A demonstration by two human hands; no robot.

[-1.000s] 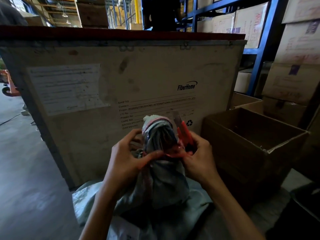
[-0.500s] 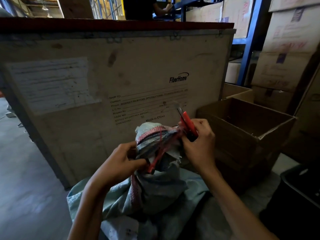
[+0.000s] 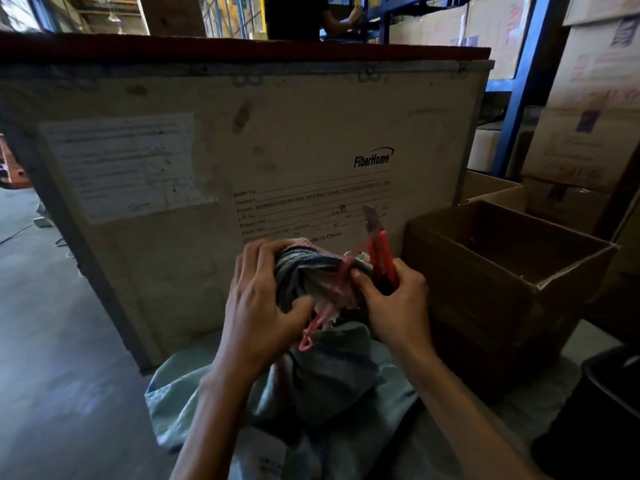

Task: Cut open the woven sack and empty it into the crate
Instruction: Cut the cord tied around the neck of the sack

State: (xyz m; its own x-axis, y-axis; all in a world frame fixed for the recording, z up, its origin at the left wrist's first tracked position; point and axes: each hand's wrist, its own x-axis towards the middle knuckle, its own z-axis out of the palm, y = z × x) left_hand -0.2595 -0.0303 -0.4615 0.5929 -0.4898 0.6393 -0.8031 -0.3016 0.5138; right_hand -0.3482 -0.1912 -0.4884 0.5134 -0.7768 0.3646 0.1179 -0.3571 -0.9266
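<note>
A pale green woven sack (image 3: pixel 332 386) stands in front of me, its bunched neck tied with a red string (image 3: pixel 329 299). My left hand (image 3: pixel 259 303) grips the gathered neck from the left. My right hand (image 3: pixel 394 306) holds a red utility knife (image 3: pixel 381 258) with the blade pointing up, while its fingers pinch the string on the right of the neck. A loose end of the string hangs down between my hands. Behind the sack stands a big plywood crate (image 3: pixel 242 150) with a red top edge and printed shipping text.
An open brown cardboard box (image 3: pixel 502 271) sits right of the sack. A black bin (image 3: pixel 602 410) is at the lower right. Stacked cartons (image 3: pixel 588 116) and blue racking (image 3: pixel 519 98) fill the right side. A person (image 3: pixel 304 15) stands behind the crate. Bare concrete floor (image 3: pixel 52 341) lies to the left.
The string around the neck has come loose and now dangles between my hands. My left hand moved up onto the neck's top; the knife stayed upright in my right hand.
</note>
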